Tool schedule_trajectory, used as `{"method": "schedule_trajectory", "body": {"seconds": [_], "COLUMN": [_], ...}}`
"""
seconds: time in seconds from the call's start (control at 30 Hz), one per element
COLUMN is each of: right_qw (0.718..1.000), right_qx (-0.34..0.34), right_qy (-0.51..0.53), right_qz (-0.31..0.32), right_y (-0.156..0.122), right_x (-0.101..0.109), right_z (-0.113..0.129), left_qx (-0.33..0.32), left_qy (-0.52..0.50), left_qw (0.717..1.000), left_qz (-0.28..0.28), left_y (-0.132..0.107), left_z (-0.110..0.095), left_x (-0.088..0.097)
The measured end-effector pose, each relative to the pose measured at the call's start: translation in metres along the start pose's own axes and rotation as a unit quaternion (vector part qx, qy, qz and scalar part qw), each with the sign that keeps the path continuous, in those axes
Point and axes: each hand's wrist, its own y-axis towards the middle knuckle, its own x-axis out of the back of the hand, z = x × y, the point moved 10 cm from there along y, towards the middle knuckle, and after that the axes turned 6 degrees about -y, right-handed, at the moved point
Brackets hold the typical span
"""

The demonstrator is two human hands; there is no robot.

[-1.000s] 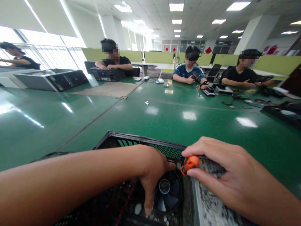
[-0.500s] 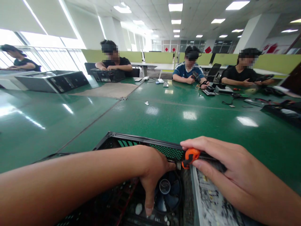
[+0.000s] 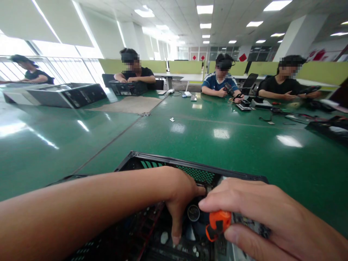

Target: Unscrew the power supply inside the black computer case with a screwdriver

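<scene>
My left hand (image 3: 181, 190) reaches down into an open black computer case (image 3: 239, 171), thumb and fingers spread apart. It spans the left side of a round cooling fan (image 3: 194, 213), with the thumb pointing down at the board and the fingers near the fan's upper edge; some fingertips are hidden. My right hand (image 3: 261, 214) grips an orange and black screwdriver handle (image 3: 219, 222) between thumb and fingers, over the fan's right side. The shaft and tip cannot be seen. Dark red slots or cards (image 3: 144, 232) lie left of the fan.
The case rests on a green table (image 3: 152, 139). Across it, several people work on computer parts. A computer case (image 3: 67, 96) lies at far left near a brown mat (image 3: 130, 104). Cables and parts (image 3: 288, 116) lie at right, beside a dark tray-like part (image 3: 328, 128).
My right hand and the screwdriver have moved down and slightly left, from the case's inner right edge to over the fan. My left hand keeps its place at the fan.
</scene>
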Motion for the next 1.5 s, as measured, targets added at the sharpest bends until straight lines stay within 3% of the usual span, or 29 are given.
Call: {"method": "schedule_trajectory", "body": {"seconds": [0.1,0.23,0.73,1.0,1.2,1.5], "right_qw": [1.000,0.999,0.998,0.993,0.993,0.987], "right_qx": [0.005,-0.019,-0.021,-0.032,-0.030,-0.058], "right_qy": [0.012,0.015,0.031,0.033,0.077,0.076], "right_qz": [0.003,0.043,0.056,0.105,0.086,0.130], "right_y": [0.001,0.004,0.006,0.008,0.005,0.007], "right_x": [-0.001,-0.011,-0.018,-0.027,-0.021,-0.031], "right_z": [0.001,-0.003,0.000,-0.004,-0.001,-0.009], "left_qx": [-0.013,-0.036,-0.039,-0.020,-0.010,-0.010], "left_qy": [0.005,-0.004,-0.010,-0.009,0.013,-0.002], "left_qw": [0.997,0.995,0.996,1.000,0.999,1.000], "left_qz": [0.081,0.095,0.080,0.010,0.052,0.017], "left_y": [-0.001,0.000,0.001,0.006,0.002,0.008], "left_z": [-0.003,-0.005,-0.004,0.003,0.001,0.007], "left_x": [-0.015,-0.018,-0.017,-0.009,-0.010,-0.011]}}
